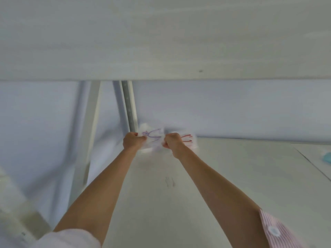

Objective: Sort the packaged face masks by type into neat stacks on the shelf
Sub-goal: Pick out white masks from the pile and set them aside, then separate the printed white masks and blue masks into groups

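Both my arms reach far back over the white shelf board (223, 185). My left hand (133, 140) is closed on the left end of a clear-wrapped white face mask with purple ear loops (153, 136). My right hand (172, 142) grips beside it, over a wrapped white mask with red ear loops (189, 140). The two packs lie close together at the back of the shelf near the wall, and their lower parts are hidden by my fingers. The picture is blurred.
The underside of the shelf above (161, 42) hangs low over the hands. A white upright post (129, 108) stands just behind the masks, and a slanted brace (87, 140) runs on the left. A teal object (326, 156) peeks in at the right edge.
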